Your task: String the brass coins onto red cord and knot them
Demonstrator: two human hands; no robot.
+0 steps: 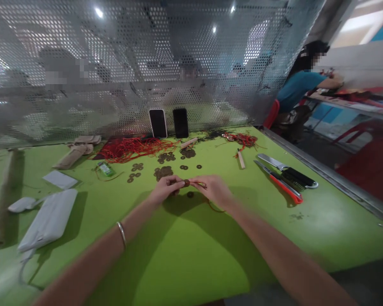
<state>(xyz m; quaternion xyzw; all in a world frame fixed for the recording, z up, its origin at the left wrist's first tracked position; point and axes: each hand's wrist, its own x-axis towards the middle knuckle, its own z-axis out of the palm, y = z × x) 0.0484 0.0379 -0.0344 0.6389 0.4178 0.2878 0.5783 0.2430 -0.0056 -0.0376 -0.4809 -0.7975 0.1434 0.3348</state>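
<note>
Between thumb and fingers, my left hand point(166, 189) pinches a bronze-coloured coin point(187, 183). My right hand point(214, 190) is closed at the coin's right side, on a thin cord point(217, 209) whose loose end curves down below the palm. Whether the cord passes through the coin is too small to tell. A single coin point(190, 194) lies on the green table just under my hands. Beyond my left hand is a heap of similar coins point(164, 171), with more small groups scattered behind it. A silver bangle point(121, 234) circles my left wrist.
Red cords point(134, 148) lie tangled at the back, near two upright phones point(158, 123) point(180, 122). A red-handled cutter point(284, 185) and a black-handled knife point(293, 175) lie right. A white power bank-like case point(49, 219) sits left. A perforated metal screen point(127, 97) borders the back; a person point(298, 91) sits beyond.
</note>
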